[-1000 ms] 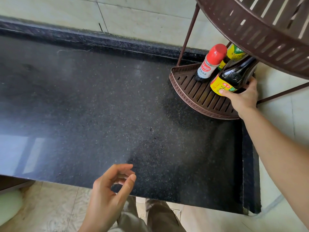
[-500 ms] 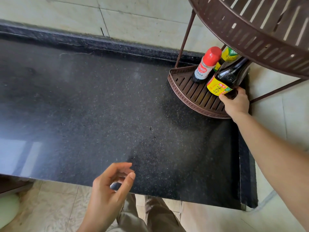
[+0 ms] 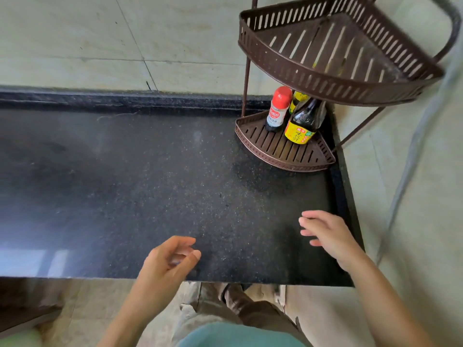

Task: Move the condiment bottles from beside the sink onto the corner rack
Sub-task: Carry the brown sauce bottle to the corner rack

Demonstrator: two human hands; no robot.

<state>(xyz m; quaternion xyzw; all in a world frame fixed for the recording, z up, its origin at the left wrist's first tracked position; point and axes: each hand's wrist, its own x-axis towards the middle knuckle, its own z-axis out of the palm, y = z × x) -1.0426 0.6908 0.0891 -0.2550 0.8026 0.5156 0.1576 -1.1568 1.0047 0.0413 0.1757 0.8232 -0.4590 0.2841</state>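
The dark sauce bottle (image 3: 302,122) stands upright beside the red-capped bottle (image 3: 276,111) on the corner rack (image 3: 283,164), bottom tier, straight beyond the nearer right hand (image 3: 328,234), loose-fingered and empty like the left hand (image 3: 167,261).

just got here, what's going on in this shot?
A person stands at a black counter with a corner rack. Three bottles stand on its lower shelf: a dark bottle with a yellow label, a red-capped bottle, and a third bottle mostly hidden behind them. The left hand and right hand hover over the counter, holding nothing. No other bottles in view.
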